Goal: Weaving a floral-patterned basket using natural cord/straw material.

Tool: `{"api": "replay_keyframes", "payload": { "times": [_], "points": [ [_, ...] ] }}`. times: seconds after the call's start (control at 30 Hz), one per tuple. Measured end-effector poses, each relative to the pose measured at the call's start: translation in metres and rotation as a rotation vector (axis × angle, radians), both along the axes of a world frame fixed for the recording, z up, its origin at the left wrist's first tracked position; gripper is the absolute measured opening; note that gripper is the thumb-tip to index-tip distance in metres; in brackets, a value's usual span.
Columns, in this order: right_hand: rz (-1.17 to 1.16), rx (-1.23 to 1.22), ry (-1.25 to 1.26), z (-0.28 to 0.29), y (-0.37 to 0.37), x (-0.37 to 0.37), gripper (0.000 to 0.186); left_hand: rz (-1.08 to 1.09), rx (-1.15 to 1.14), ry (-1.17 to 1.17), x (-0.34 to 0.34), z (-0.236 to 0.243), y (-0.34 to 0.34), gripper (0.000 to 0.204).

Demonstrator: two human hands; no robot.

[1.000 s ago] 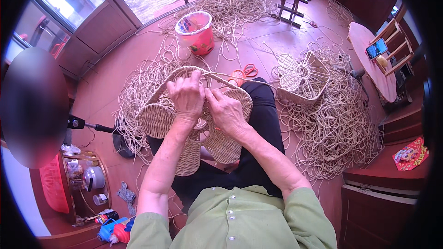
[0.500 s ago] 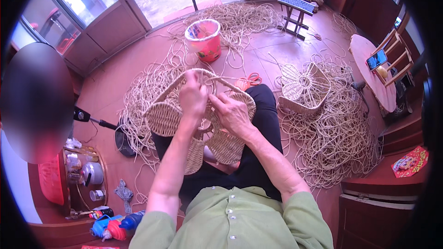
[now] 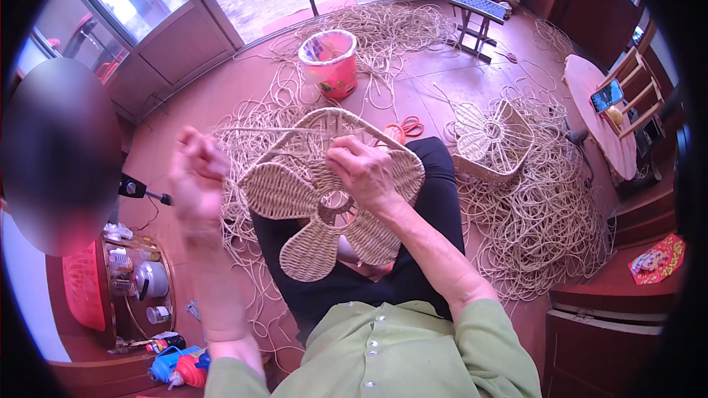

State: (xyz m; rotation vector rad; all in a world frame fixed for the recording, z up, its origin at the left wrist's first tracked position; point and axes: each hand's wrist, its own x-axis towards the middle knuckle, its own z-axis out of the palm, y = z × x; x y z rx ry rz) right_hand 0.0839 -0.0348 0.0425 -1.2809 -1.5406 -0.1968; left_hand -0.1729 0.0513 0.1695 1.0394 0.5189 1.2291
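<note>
A woven basket [image 3: 279, 190] with a flower-shaped face of tan rope petals lies across my lap. Its round centre has an open ring with spokes, and a square rim rises behind. My right hand [image 3: 364, 175] pinches the basket's upper petal near the far rim, fingertips pressed together. Off to the left, my left hand [image 3: 198, 173] is raised and smeared by motion, its fingers curled. A taut strand of rope [image 3: 273, 130] stretches from beside those fingers to the upper petal. The exact grip on the strand is blurred.
Loose rope [image 3: 538, 236] is heaped at the right, with a second, part-woven basket [image 3: 493, 140] on it. Orange-handled scissors [image 3: 404, 129] lie beyond my knee. Farther off stand a red bucket [image 3: 338, 77] and a folding stool [image 3: 476, 18]. A shelf [image 3: 151, 280] is at the left.
My left hand has swung from the basket out to the left, drawing the rope strand taut. My right hand stays at the upper petal, and the basket has shifted slightly right.
</note>
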Motion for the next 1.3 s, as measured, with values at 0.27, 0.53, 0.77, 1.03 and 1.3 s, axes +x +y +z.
{"api": "replay_keyframes", "payload": {
  "times": [0.27, 0.53, 0.77, 1.03, 1.3],
  "points": [
    [-0.166, -0.067, -0.085, -0.009, 0.035, -0.011, 0.015, 0.554, 0.672, 1.095, 0.021, 0.0, 0.013, 0.066],
    [-0.117, -0.112, -0.147, -0.01, 0.025, -0.022, 0.008, 0.254, 0.509, 1.512, 0.123, -0.072, 0.003, 0.08],
    [-0.037, -0.081, -0.095, -0.017, 0.016, -0.019, 0.014, 0.207, 0.334, 1.335, 0.129, -0.105, 0.034, 0.089],
    [0.078, -0.103, -0.068, -0.023, 0.008, -0.015, 0.018, 0.398, 0.379, 1.473, 0.145, -0.105, 0.021, 0.095],
    [0.117, -0.048, -0.048, -0.024, 0.005, -0.017, 0.019, 0.426, 0.367, 1.552, 0.144, -0.089, 0.009, 0.093]
  ]
}}
